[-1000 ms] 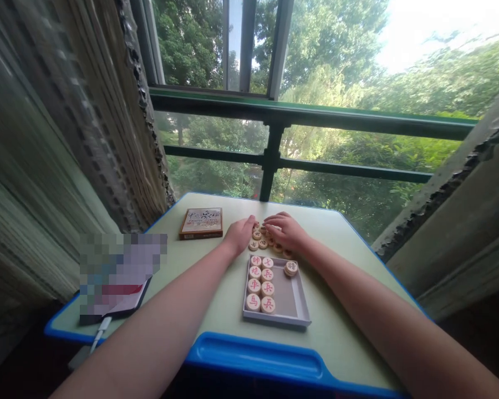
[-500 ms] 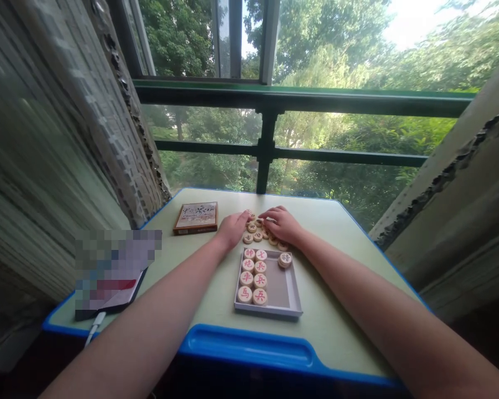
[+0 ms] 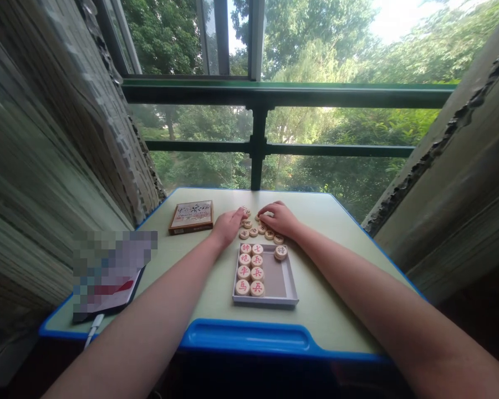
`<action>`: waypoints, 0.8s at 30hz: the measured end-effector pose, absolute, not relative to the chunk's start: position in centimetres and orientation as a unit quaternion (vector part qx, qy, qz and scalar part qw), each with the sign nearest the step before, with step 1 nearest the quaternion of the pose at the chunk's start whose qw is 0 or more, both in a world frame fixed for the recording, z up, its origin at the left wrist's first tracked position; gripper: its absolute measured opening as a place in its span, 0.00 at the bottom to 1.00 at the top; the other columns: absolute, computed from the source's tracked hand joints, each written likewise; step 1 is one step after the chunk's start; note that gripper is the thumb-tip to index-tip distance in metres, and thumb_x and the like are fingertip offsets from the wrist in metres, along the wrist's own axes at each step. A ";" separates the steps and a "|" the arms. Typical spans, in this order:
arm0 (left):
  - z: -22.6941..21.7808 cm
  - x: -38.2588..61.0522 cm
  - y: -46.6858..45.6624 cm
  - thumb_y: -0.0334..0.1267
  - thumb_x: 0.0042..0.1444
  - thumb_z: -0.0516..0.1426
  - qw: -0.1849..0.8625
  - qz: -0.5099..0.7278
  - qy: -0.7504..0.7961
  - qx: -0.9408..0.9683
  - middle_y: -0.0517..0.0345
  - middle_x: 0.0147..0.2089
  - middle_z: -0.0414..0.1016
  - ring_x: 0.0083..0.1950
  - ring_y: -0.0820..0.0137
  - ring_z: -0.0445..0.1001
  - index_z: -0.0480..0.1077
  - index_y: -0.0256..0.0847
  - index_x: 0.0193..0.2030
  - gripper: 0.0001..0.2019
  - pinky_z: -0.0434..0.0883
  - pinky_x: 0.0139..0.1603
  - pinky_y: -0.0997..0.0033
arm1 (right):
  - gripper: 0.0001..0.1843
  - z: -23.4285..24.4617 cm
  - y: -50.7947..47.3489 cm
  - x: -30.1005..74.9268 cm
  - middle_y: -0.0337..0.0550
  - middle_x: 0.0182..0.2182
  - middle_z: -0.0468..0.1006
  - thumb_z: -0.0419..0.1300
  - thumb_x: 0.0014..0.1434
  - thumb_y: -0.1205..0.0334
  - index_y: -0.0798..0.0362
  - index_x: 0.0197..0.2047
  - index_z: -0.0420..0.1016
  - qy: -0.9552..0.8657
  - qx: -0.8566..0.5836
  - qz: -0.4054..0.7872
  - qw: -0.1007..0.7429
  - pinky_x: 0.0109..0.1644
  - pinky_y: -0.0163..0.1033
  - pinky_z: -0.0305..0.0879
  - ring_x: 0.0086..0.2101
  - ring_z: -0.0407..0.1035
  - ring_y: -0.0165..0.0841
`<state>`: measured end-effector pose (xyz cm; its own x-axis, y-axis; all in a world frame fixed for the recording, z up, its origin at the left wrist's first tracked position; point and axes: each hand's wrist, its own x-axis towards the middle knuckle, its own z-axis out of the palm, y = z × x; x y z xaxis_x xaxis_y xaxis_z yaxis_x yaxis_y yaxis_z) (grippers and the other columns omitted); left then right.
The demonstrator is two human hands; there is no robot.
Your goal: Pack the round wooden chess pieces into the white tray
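Round wooden Chinese chess pieces (image 3: 253,232) lie loose behind a shallow white box tray (image 3: 281,300). My left hand (image 3: 228,225) rests at the left of this group, its fingers closed around a piece (image 3: 247,212) near the back. From the right, my right hand (image 3: 279,218) has curled fingers, with the fingertips on another piece (image 3: 258,217); the palm hangs over nearby pieces. In the tray, red-marked pieces (image 3: 256,272) fill two columns on the left. A dark-marked piece (image 3: 280,251) sits at its back right corner, apparently stacked.
A flat brown box lid (image 3: 191,215) with Chinese writing lies on the pale table (image 3: 336,327) at the back left. At the left edge is a tablet-like device (image 3: 112,277) with a white cable (image 3: 93,327). A blue pencil groove (image 3: 249,336) runs along the front edge.
The view has shifted slightly, so everything sits a little further left and higher. The right fingers have curled in more at a piece, and the left hand stays by the loose pieces.
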<state>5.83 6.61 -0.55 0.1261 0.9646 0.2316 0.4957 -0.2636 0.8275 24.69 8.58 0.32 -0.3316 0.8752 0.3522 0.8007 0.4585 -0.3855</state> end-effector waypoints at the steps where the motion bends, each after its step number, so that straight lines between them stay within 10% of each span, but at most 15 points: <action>1: -0.5 5.8 6.6 0.54 0.59 0.41 0.291 0.397 0.529 0.691 0.48 0.42 0.78 0.47 0.62 0.74 0.75 0.36 0.37 0.28 0.66 0.52 0.66 | 0.11 0.3 8.6 24.7 0.43 0.37 0.80 0.56 0.55 0.62 0.51 0.37 0.79 -0.811 -0.519 0.071 0.262 0.51 0.42 0.59 0.44 0.62 0.39; 11: -0.1 5.8 6.5 0.51 0.60 0.40 0.243 0.356 0.569 0.700 0.49 0.42 0.78 0.47 0.61 0.73 0.74 0.37 0.39 0.26 0.67 0.49 0.66 | 0.13 0.1 8.9 24.8 0.41 0.40 0.79 0.55 0.56 0.62 0.50 0.41 0.79 -0.809 -0.527 0.082 0.249 0.53 0.42 0.59 0.46 0.63 0.39; 18: -0.4 5.8 6.8 0.45 0.61 0.44 0.261 0.399 0.580 0.660 0.45 0.57 0.70 0.59 0.63 0.66 0.59 0.35 0.61 0.25 0.61 0.58 0.65 | 0.15 0.2 9.1 24.8 0.41 0.40 0.79 0.55 0.55 0.63 0.50 0.44 0.78 -0.768 -0.574 0.099 0.267 0.53 0.42 0.59 0.47 0.64 0.39; 24: -0.1 5.9 6.8 0.44 0.61 0.45 0.245 0.378 0.579 0.680 0.48 0.55 0.71 0.58 0.63 0.67 0.68 0.36 0.54 0.21 0.61 0.59 0.66 | 0.16 0.2 9.0 24.7 0.42 0.41 0.79 0.59 0.53 0.54 0.49 0.43 0.78 -0.779 -0.565 0.104 0.249 0.53 0.43 0.59 0.48 0.62 0.40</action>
